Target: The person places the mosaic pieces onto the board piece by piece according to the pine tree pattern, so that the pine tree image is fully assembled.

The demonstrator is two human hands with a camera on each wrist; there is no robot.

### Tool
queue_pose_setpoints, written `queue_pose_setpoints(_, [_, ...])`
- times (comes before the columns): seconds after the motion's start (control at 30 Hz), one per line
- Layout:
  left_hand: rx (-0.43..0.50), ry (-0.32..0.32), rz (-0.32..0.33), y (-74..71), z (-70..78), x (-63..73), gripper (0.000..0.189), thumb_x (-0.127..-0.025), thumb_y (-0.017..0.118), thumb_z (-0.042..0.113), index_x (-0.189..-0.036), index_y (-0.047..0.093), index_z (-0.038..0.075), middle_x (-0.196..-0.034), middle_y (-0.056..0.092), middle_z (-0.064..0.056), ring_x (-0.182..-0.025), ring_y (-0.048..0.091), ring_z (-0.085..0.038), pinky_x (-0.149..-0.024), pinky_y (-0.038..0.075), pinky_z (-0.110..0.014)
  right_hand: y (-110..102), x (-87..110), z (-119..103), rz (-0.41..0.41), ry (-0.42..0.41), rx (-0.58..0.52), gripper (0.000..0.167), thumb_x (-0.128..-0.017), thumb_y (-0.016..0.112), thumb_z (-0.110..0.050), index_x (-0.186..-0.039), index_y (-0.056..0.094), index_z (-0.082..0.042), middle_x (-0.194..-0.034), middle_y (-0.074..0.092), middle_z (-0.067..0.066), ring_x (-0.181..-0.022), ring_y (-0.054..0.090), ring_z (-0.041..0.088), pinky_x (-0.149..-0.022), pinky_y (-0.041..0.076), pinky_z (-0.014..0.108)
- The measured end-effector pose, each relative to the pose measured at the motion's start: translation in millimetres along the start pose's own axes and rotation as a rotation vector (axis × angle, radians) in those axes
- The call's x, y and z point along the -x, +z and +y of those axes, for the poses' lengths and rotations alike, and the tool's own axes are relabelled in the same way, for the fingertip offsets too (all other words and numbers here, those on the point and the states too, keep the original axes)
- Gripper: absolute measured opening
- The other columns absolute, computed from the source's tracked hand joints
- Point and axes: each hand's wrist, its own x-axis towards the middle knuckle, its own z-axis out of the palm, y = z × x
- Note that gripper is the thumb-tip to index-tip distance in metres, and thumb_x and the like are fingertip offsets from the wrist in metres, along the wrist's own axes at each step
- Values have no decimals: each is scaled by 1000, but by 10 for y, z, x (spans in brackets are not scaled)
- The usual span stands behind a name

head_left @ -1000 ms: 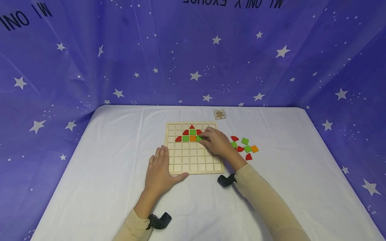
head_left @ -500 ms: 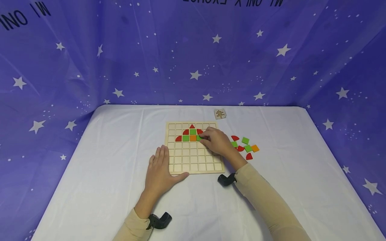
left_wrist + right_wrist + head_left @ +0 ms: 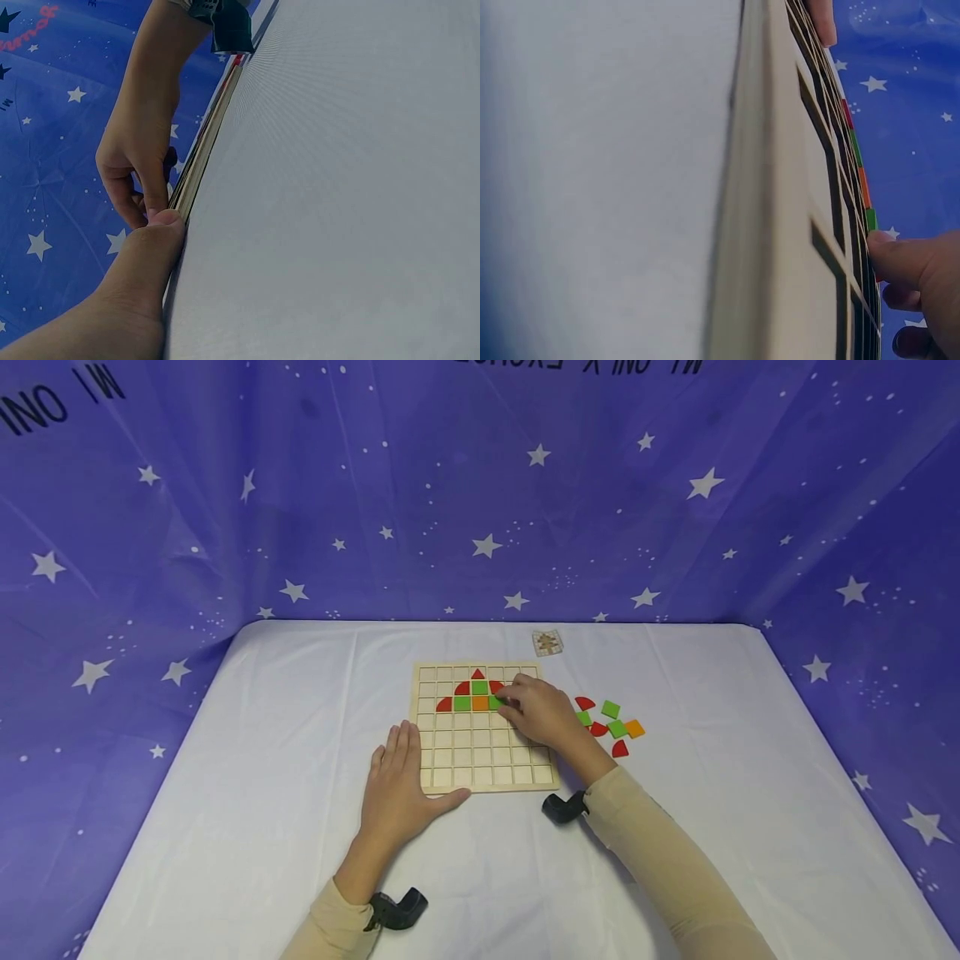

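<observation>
A wooden grid board (image 3: 482, 752) lies on the white table. My left hand (image 3: 397, 789) holds steady against its left edge and front corner, fingers straight and thumb spread along the front edge. In the left wrist view the left thumb (image 3: 150, 247) lies at the board's edge. My right hand (image 3: 542, 712) pinches a green square tile (image 3: 494, 702) in the third row, right of an orange square tile (image 3: 480, 703); its fingers partly cover the tile. In the right wrist view that green tile (image 3: 871, 219) stands slightly proud beside the thumb (image 3: 889, 247).
Red quarter-circle tiles (image 3: 462, 689), another green square (image 3: 479, 688) and a red triangle (image 3: 477, 675) fill cells in the upper rows. Loose tiles (image 3: 617, 728) lie right of the board, partly behind the right wrist. A small pattern card (image 3: 547, 642) lies beyond the board.
</observation>
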Motion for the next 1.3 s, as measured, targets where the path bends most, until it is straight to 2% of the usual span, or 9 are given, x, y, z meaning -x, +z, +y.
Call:
queue_pose_setpoints(0.3, [2, 5, 9, -4, -1, -4, 131, -70, 61, 84, -158, 12, 1, -167, 12, -15, -156, 8, -30, -123, 16, -53, 3, -10, -11, 13, -20, 2, 30, -94, 67, -33, -121, 73, -20, -97, 63, -4, -74, 53, 11, -63, 47, 29])
queue_pose_setpoints(0.5, [4, 5, 9, -7, -2, 2, 131, -70, 61, 84, -158, 12, 1, -167, 12, -15, -156, 9, -31, -124, 15, -53, 26, -24, -41, 43, -52, 14, 32, -94, 67, -40, -114, 76, -18, -94, 63, -4, -75, 56, 11, -66, 52, 31])
queue_pose_setpoints(0.7, [4, 2, 8, 1, -2, 2, 131, -71, 61, 84, -158, 12, 1, -167, 12, -15, -156, 8, -30, -123, 16, -53, 41, -30, -60, 53, -56, 15, 25, -93, 70, -36, -110, 78, -21, -89, 63, -5, -73, 57, 9, -65, 51, 28])
queue_pose_setpoints(1.0, [3, 1, 7, 8, -7, -2, 130, -71, 61, 84, -158, 11, 1, -167, 12, -15, -156, 8, -30, -123, 16, -53, 58, -49, -49, 52, -98, -1, 29, -94, 68, -36, -118, 75, -22, -94, 63, -4, -73, 53, 11, -65, 49, 28])
queue_pose_setpoints(1.3, [19, 4, 6, 12, -6, -6, 130, -71, 62, 83, -158, 12, 1, -167, 11, -14, -156, 7, -30, -123, 15, -53, 34, -57, -57, 4, -41, -54, 25, -94, 68, -32, -114, 77, -21, -93, 64, -5, -74, 55, 11, -65, 48, 28])
